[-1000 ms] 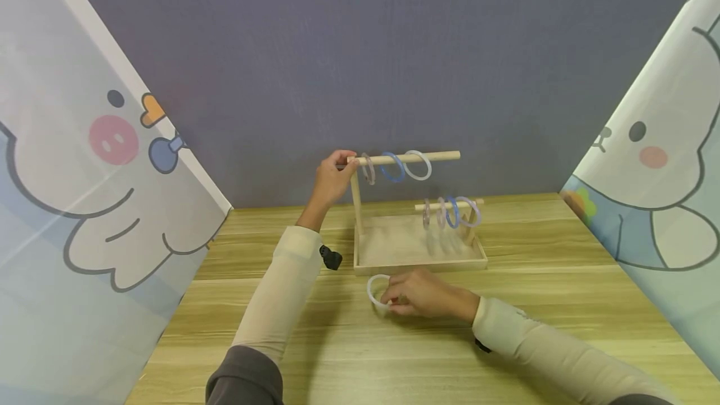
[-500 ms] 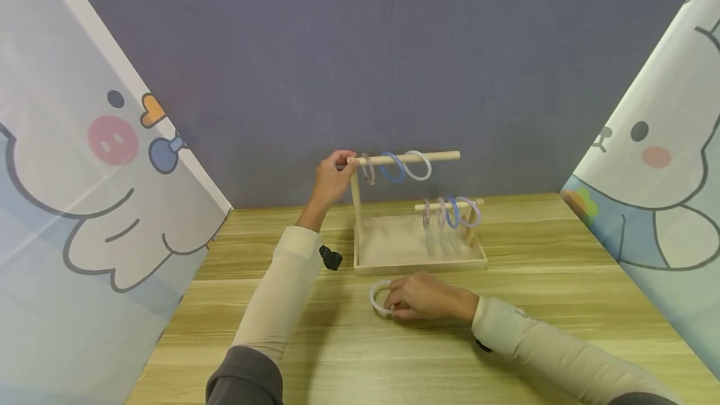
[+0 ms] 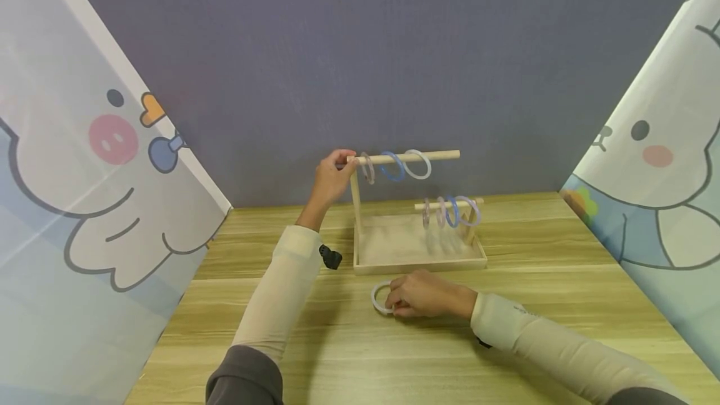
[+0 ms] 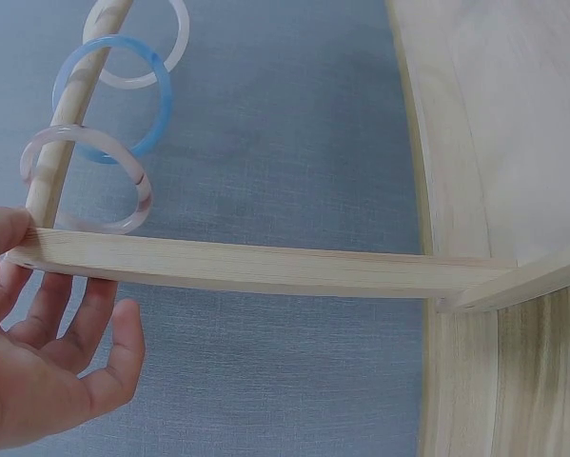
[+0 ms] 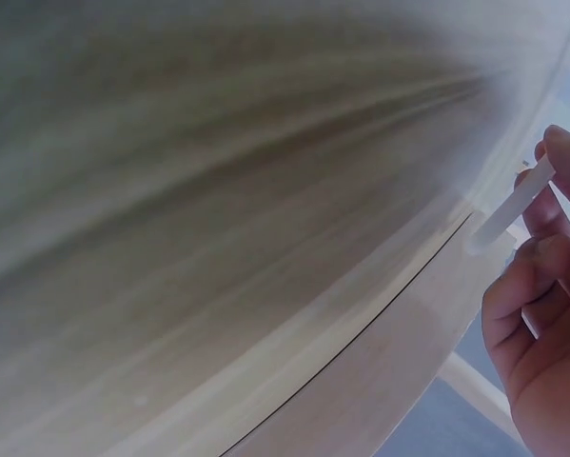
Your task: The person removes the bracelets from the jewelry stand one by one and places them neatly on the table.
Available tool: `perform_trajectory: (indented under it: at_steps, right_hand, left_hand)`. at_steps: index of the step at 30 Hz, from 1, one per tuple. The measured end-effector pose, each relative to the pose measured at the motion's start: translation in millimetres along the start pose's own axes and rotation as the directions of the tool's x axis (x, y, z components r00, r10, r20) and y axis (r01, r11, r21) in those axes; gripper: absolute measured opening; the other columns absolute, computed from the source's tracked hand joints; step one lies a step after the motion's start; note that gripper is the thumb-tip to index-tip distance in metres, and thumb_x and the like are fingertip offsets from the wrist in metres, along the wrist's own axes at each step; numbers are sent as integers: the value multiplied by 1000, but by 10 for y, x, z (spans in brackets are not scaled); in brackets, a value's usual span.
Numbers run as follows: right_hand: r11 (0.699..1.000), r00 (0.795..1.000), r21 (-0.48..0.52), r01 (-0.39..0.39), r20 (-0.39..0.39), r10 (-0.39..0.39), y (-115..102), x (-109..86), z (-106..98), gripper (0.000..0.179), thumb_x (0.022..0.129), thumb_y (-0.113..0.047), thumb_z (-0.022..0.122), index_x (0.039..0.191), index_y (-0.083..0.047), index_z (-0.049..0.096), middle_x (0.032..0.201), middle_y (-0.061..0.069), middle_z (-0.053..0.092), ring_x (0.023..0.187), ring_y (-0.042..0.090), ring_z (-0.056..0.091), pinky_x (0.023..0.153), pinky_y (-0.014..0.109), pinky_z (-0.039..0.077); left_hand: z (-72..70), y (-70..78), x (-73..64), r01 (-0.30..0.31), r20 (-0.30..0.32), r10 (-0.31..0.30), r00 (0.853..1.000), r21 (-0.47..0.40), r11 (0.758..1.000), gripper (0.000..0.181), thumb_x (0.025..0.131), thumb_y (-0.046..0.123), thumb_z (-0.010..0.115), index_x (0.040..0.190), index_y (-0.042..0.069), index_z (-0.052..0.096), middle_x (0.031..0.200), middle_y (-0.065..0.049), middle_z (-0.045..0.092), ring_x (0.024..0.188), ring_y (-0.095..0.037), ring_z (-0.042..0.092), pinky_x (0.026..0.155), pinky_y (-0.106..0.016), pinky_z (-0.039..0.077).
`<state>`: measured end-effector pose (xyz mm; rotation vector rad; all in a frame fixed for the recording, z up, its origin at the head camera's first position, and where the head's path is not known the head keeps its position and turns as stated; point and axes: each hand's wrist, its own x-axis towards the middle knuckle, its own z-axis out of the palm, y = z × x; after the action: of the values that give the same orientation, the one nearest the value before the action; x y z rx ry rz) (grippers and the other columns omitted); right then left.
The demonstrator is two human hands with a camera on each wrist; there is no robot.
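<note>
My left hand (image 3: 332, 181) pinches the upper left corner of a wooden bangle stand (image 3: 357, 202), thumb above and fingers below in the left wrist view. On its upper bar hang a brownish translucent bangle (image 4: 137, 195), a blue bangle (image 4: 166, 105) and a white bangle. In front of the stand, my right hand (image 3: 424, 295) holds another white bangle (image 3: 374, 300) between thumb and fingers, tilted up off the table in the right wrist view (image 5: 513, 205). Part of this bangle is hidden behind the fingers.
Several bangles, among them a blue one (image 3: 452, 212) and a lilac one (image 3: 478, 212), hang on the lower bar (image 3: 419, 207). The stand's tray base (image 3: 419, 267) sits on a wood-grain table (image 3: 270, 267). A grey wall (image 3: 360, 67) rises behind, with cartoon-printed panels at both sides.
The right hand and its white bangle have shifted slightly right and toward the person, mostly in the first half second. The left hand stays on the stand's corner.
</note>
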<state>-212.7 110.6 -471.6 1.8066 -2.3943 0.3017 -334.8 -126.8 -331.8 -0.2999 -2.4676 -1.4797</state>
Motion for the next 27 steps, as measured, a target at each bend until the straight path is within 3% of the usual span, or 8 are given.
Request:
perform_trajectory:
  at_steps: [16,27]
  right_hand:
    - [998,996,36,-59,76,57,-39,15,12,9,91,-27,78,100,-23,79,89,-13,70,70,-12,54,63,3,42]
    - [994,985,39,-106,141,99,-51,35,17,9,88,-32,80,92,-25,77,85,-17,68,74,-10,55,69,6,46]
  left_hand:
    - [0,1,-4,-1,3,1,1000,7,1000,34,103,35,61,130,14,65,117,-11,69,108,-27,68,85,-44,56]
    - [-12,11,-5,4,7,-4,1000,14,1000,35,103,35,60,132,14,65,119,-10,69,109,-27,67,86,-43,56]
